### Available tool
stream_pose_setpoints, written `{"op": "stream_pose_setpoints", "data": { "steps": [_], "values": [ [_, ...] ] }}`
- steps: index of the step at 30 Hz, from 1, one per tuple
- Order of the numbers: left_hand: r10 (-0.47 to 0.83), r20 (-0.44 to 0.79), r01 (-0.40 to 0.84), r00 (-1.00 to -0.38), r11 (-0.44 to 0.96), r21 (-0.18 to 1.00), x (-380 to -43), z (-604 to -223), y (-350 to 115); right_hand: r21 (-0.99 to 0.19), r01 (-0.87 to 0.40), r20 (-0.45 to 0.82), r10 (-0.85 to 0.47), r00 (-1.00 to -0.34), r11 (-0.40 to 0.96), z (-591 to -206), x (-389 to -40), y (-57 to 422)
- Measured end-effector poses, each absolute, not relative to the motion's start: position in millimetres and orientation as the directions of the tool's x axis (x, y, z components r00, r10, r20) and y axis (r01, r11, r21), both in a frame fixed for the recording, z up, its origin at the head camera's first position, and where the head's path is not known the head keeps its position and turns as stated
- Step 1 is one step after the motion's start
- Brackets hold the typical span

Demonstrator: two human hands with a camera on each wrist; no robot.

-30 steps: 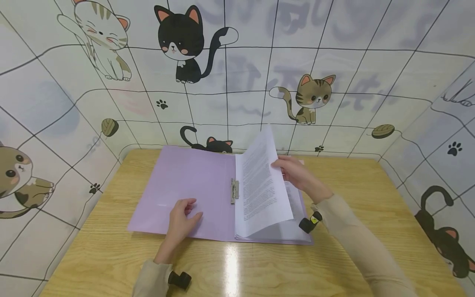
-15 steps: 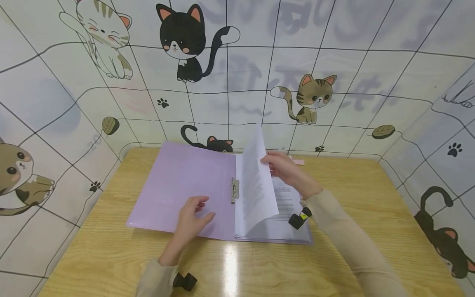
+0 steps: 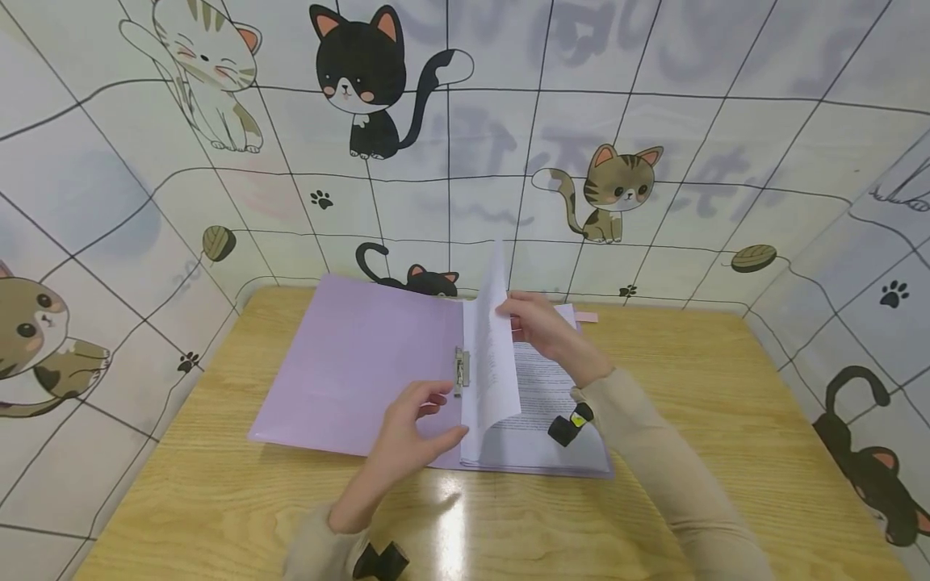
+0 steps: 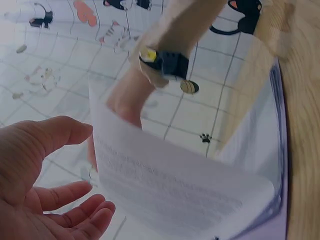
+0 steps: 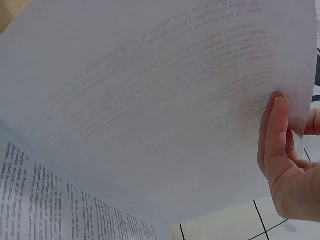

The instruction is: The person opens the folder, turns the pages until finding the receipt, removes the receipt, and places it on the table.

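Note:
A purple folder [image 3: 363, 363] lies spread on the table, its metal clip [image 3: 461, 369] beside the spine. Printed pages [image 3: 545, 395] are stacked on its right half. My right hand [image 3: 541, 323] pinches the outer edge of one sheet [image 3: 497, 363], which stands raised and curved from the stack. In the right wrist view, thumb and fingers are on opposite faces of that sheet [image 5: 150, 110]. My left hand [image 3: 410, 432] hovers over the lower spine area, thumb and fingers spread apart. In the left wrist view, its thumb tip [image 4: 82, 131] is close to the sheet's edge; contact is unclear.
The wooden table [image 3: 690, 403] extends around the folder. A pink tab [image 3: 587, 317] sticks out past the pages at the upper right. Behind the table stands a wall covering [image 3: 494, 145] printed with cats and grid lines. Each wrist wears a small black camera [image 3: 563, 429].
My right hand has moved left, bringing the raised sheet closer to upright. My left hand has come right, from over the left cover to near the spine and the sheet.

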State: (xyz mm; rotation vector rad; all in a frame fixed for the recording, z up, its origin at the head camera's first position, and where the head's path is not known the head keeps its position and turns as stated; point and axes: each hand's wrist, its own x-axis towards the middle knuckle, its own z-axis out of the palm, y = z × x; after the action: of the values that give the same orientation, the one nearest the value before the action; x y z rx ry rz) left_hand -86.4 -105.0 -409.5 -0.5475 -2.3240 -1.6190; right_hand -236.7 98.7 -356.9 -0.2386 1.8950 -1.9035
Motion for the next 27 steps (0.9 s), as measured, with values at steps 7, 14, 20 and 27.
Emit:
{"op": "stream_pose_setpoints", "data": {
  "steps": [7,14,20,27],
  "values": [
    [0.152,0.488,0.51,-0.859,0.336,0.792,-80.3,-391.4,-83.2,-0.979,0.203,-0.194,-0.405,-0.893,0.021,-357.6,-235.4,88.4],
    [0.116,0.585,0.583,-0.803,0.359,0.729,-78.3,-385.6,-66.1,-0.979,0.204,-0.194,-0.377,-0.906,0.015,-359.2,-233.4,80.1],
    [0.064,0.659,0.615,-0.75,0.436,0.657,-79.8,-382.6,-56.6,-0.979,0.203,-0.188,-0.395,-0.899,0.003,-362.1,-232.0,74.4],
    [0.0,0.724,0.608,-0.69,0.542,0.58,-85.3,-383.6,-54.8,-0.98,0.197,-0.174,-0.414,-0.894,-0.013,-365.9,-231.1,69.4]
  ]
}}
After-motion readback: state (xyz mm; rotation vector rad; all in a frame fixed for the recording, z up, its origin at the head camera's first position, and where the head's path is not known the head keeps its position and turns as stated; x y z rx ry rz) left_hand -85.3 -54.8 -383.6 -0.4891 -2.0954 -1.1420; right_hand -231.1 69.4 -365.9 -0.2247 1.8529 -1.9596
